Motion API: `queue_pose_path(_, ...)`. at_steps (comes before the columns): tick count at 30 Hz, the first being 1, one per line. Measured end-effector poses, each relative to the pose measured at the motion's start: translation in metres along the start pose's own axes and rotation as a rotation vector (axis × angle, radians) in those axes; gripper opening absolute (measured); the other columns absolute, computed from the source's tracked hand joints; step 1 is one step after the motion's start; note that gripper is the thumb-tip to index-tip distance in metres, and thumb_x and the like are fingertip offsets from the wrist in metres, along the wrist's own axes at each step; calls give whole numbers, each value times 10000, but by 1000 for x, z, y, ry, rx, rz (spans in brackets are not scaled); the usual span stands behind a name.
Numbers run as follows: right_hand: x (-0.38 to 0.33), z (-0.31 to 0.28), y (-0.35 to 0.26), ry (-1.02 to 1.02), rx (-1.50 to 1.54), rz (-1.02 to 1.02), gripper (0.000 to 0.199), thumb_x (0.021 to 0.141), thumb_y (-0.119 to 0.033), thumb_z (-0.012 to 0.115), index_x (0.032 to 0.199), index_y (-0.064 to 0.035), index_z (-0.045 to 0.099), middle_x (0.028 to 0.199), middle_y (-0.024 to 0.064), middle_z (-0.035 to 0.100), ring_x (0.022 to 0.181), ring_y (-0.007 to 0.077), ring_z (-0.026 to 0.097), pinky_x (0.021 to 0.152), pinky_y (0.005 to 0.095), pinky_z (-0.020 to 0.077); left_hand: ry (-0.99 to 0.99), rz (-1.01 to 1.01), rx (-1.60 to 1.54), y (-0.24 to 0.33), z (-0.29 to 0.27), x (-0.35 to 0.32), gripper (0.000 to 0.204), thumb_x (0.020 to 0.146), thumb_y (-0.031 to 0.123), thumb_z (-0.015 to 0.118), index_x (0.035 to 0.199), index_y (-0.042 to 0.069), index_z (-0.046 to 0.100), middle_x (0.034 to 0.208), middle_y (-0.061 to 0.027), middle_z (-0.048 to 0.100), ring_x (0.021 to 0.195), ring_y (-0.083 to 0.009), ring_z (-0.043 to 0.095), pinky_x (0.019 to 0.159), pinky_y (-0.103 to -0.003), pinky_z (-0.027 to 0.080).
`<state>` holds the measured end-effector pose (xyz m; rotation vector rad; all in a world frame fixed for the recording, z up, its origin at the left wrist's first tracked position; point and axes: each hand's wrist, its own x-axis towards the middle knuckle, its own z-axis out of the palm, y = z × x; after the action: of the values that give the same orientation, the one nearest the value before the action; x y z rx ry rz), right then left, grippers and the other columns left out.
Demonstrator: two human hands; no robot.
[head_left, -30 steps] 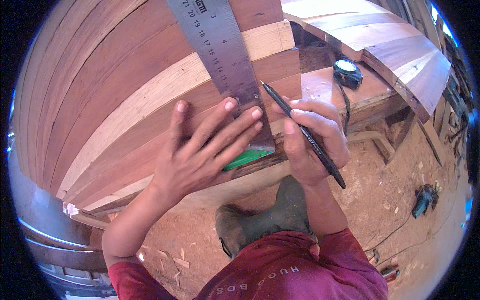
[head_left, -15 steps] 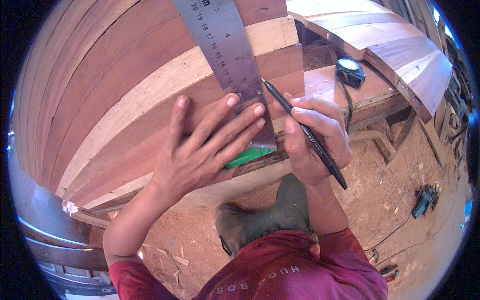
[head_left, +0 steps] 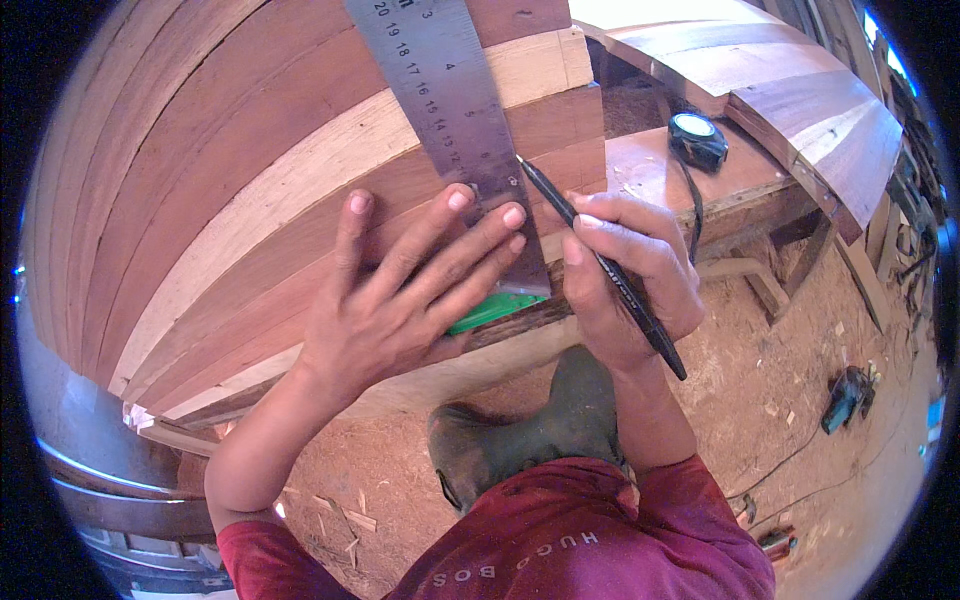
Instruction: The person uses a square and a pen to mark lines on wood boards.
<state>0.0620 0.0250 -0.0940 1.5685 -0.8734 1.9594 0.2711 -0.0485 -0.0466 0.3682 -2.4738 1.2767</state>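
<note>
A try square with a metal ruler blade and a green stock lies across the wooden strips. My left hand rests on its lower part with the fingers spread, pressing the blade down; where the thumb sits is partly hidden. In my right hand, pinched between thumb and fingers, is a black pen. Its tip touches or nearly touches the wood right at the blade's right edge.
On the ledge to the right sits a tape measure with a dark strap. Beyond it stands a second curved wooden panel. A power tool with a cord lies on the dirt floor, among wood scraps.
</note>
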Motion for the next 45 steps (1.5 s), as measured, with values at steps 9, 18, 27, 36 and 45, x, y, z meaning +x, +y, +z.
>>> queue_pose_path(9, -68, -31, -9, -130, -54, 174, 263, 768, 72, 780, 997, -35, 707, 1040, 162, 723, 893, 271, 726, 776, 352, 609, 37, -4, -8, -1, 2, 2, 841, 736, 703, 651, 1488, 343, 540, 1602, 103, 438, 1509, -250, 360, 1237, -690, 47)
queue_pose_path(18, -20, -28, -14, -228, -42, 190, 232, 757, 67, 771, 958, -34, 712, 902, 120, 700, 784, 259, 720, 669, 345, 584, 2, -14, -33, 0, -1, -1, 921, 680, 675, 692, 1519, 352, 495, 1624, 110, 403, 1511, -246, 361, 1236, -693, 66)
queue_pose_path(27, 52, -7, 0, -170, -30, -141, 215, 749, 21, 801, 947, -21, 727, 852, 119, 710, 712, 235, 689, 640, 326, 554, -8, 14, -8, -3, -4, 1, 926, 675, 673, 645, 1527, 353, 470, 1641, 118, 366, 1514, -199, 348, 1247, -694, 67)
queue_pose_path(36, 57, -12, 13, -4, 87, -163, 199, 947, 59, 638, 1142, 62, 599, 1181, 252, 627, 971, 316, 741, 830, 392, 664, 34, -28, 68, 1, 3, -2, 944, 656, 679, 654, 1528, 378, 451, 1644, 138, 353, 1504, -155, 364, 1251, -697, 60)
queue_pose_path(45, 5, -17, 15, 203, 67, 88, 196, 889, 41, 709, 1072, 14, 644, 1113, 194, 677, 975, 280, 712, 844, 381, 613, 35, -4, 109, -4, 6, -14, 810, 778, 750, 567, 1492, 371, 521, 1615, 117, 414, 1524, -257, 334, 1222, -718, 49)
